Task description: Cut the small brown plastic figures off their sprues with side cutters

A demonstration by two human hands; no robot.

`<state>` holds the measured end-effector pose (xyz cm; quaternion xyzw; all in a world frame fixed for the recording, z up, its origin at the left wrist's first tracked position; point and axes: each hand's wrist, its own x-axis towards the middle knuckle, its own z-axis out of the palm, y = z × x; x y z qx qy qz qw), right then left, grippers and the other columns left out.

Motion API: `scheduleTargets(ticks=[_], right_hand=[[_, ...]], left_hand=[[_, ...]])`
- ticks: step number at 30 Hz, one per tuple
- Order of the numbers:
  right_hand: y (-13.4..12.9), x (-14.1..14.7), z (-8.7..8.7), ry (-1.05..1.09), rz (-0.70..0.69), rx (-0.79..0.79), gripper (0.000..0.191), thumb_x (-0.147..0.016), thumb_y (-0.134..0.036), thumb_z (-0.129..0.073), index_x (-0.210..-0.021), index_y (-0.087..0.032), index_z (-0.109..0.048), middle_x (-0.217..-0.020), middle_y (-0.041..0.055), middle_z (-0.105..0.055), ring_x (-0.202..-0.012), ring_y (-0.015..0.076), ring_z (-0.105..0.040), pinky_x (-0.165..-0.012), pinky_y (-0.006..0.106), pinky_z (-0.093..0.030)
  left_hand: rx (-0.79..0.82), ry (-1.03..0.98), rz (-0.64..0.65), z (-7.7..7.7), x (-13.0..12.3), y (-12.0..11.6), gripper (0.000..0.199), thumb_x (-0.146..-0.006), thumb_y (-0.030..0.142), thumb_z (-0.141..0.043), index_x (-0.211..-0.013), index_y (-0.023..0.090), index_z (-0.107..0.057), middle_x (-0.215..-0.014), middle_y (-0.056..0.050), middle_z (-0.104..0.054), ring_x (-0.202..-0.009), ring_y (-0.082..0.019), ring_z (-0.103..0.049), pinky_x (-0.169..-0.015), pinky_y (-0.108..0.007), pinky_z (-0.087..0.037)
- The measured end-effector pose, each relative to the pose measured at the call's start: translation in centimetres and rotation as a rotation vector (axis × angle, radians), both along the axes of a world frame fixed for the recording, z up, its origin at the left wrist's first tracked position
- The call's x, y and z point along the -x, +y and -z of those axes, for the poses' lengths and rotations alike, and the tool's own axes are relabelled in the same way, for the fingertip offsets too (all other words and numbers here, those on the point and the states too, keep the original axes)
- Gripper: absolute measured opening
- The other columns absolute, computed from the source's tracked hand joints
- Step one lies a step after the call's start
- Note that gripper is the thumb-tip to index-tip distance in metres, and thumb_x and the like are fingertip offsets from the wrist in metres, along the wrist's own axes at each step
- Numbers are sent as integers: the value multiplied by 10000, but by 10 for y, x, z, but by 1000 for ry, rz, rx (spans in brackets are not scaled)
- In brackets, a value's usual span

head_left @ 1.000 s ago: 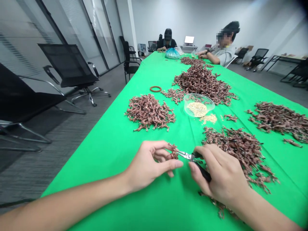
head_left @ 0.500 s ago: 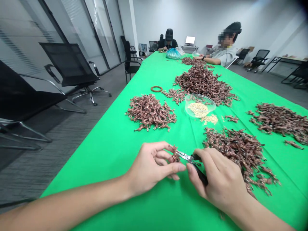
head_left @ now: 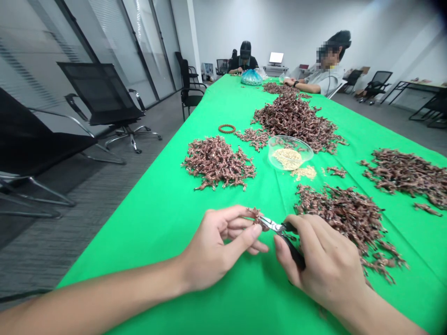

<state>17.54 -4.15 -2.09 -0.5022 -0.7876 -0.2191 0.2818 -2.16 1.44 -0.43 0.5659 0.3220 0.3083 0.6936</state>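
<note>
My left hand (head_left: 223, 246) pinches a small brown animal-like figurine (head_left: 255, 214) between thumb and fingers, above the green cloth. My right hand (head_left: 324, 256) is closed around the black handles of a pair of pliers (head_left: 279, 228). The metal jaws reach the figurine at my left fingertips; whether they grip it I cannot tell. Part of the figurine is hidden behind my thumb. Just beyond my right hand lies a heap of similar brown figurines (head_left: 344, 214), and another pile (head_left: 220, 163) lies beyond my left hand.
A clear plastic bowl (head_left: 307, 158) holds small pale pieces, with some spilled beside it. A larger heap (head_left: 293, 116) lies behind it, another pile (head_left: 412, 177) to the right. A brown ring (head_left: 226, 129) rests on the cloth. Two people sit farther along the table.
My left thumb has drawn back and the figurine has turned in my fingers. My right hand and the pliers have shifted slightly to the right.
</note>
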Motion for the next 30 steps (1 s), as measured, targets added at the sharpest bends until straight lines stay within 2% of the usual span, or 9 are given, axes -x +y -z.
scheduleTargets(ticks=[8,12,18,22,25,30], right_hand=[[-1,2,1,8,5,-2,267,-909,-309,-573,-1031,-72,-560,-830,136,-652,-756,233,-619,-604,326,-441],[-2,3,2,-2,22,-16,257,-915,-306,-564,-1040,-82,-554,-828,135,-654,-763,236,-621,-601,325,-446],[-2,3,3,-41,6,-30,290,-912,-301,-574,-1028,-36,-566,-841,167,-652,-734,246,-620,-590,336,-449],[-2,1,4,-46,-3,-30,283,-912,-298,-574,-1036,-45,-564,-818,152,-646,-724,240,-619,-581,330,-450],[-2,1,4,45,-23,7,253,-916,-286,-559,-1051,-72,-559,-797,122,-636,-728,225,-615,-591,319,-463],[3,-6,-1,324,-65,201,157,-948,-264,-489,-1037,-156,-561,-813,61,-638,-683,152,-608,-615,269,-491]], left_hand=[[98,-20,14,1,0,-2,279,-874,306,-689,-1071,139,-583,-967,-105,-775,-872,-221,-761,-685,-229,-624],[120,-44,11,1,-1,-3,294,-856,297,-711,-1060,145,-564,-984,-110,-772,-866,-234,-763,-642,-227,-626],[133,-40,31,-1,-1,-3,292,-857,307,-707,-1043,124,-576,-976,-127,-771,-848,-245,-766,-608,-216,-623],[156,-48,33,-3,-1,-3,283,-855,299,-710,-1027,114,-583,-962,-136,-772,-815,-240,-770,-581,-203,-616],[181,-62,31,-5,-1,-2,280,-848,293,-718,-1019,111,-590,-921,-128,-775,-781,-234,-772,-560,-199,-613],[224,-60,-1,-7,0,2,309,-810,303,-755,-990,107,-599,-870,-116,-770,-725,-237,-772,-517,-189,-603]])
